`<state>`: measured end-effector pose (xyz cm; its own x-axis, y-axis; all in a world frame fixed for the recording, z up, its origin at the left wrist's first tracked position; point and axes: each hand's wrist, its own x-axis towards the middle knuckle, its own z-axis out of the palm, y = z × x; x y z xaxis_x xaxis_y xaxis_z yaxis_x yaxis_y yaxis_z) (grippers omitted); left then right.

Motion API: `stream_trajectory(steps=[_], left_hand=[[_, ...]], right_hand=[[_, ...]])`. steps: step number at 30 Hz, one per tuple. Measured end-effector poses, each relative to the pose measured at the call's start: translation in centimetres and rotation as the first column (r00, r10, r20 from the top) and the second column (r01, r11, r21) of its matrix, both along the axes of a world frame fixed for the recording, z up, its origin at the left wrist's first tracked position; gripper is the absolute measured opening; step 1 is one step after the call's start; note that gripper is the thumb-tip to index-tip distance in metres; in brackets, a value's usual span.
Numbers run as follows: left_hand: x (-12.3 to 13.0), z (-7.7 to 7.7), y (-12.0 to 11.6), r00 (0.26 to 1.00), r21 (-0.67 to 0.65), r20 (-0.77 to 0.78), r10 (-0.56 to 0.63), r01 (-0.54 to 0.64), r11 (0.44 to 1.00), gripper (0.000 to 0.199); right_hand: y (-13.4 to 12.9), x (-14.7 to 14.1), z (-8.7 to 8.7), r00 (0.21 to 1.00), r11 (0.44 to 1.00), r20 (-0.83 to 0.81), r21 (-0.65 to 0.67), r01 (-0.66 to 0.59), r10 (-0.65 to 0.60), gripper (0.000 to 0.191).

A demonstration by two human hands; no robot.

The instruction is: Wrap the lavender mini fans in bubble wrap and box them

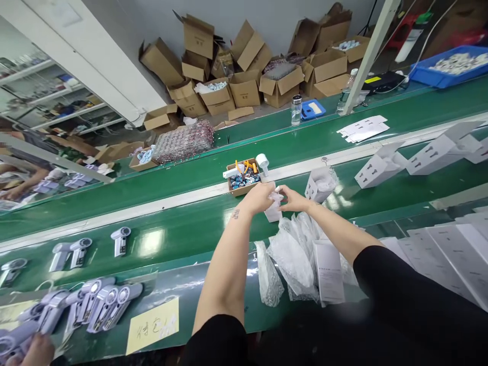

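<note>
In front of me on the green belt, both my hands are at a small white box with clear bubble wrap at its open top. My left hand is closed over the wrap from the left. My right hand has its fingers bent together at the box's right upper edge; its exact grip is partly hidden. Just below lie several bubble-wrap bags and a printed white box. Another white box with wrap sticking out stands to the right of my hands.
A carton of small parts with orange-handled pliers and a white handheld fan sit beyond my hands. Lilac handheld fans lie left, near a co-worker's hand and a yellow note. White boxes line the right.
</note>
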<state>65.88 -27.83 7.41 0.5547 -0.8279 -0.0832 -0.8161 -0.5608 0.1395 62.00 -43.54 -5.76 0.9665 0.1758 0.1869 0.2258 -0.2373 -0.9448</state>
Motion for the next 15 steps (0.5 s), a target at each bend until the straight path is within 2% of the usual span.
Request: stream_trajectory(steps=[2,4,8,12,15], left_hand=[[0.3,-0.4,0.4,0.999,0.064,-0.039,0.015,-0.013,0.998,0.014],[-0.5,-1.4,0.8,0.998,0.075,0.037,0.053,-0.056,0.996,0.020],[-3.5,-4.3,1.2,0.965,-0.033,0.217,0.144,-0.140,0.990,0.026],[-5.6,-6.5,1.9,0.970,-0.012,0.183,0.158,-0.159,0.987,0.033],[-7.6,-6.7,3.2,0.949,-0.111,0.170,0.264,-0.248,0.962,0.036]], right_hand=[[0.1,-0.2,0.2,0.997,0.997,0.010,-0.032,-0.071,0.071,0.060],[0.4,-0.2,0.6,0.996,0.995,0.026,-0.063,-0.083,0.085,0.058],[0.2,-0.1,0.9,0.998,0.997,0.001,0.045,-0.063,0.063,0.058],[-0.4,0.2,1.0,0.994,0.983,-0.060,0.164,-0.081,0.092,0.051],[-0.9,1.0,1.6,0.991,0.986,-0.047,0.117,-0.120,0.126,0.054]])
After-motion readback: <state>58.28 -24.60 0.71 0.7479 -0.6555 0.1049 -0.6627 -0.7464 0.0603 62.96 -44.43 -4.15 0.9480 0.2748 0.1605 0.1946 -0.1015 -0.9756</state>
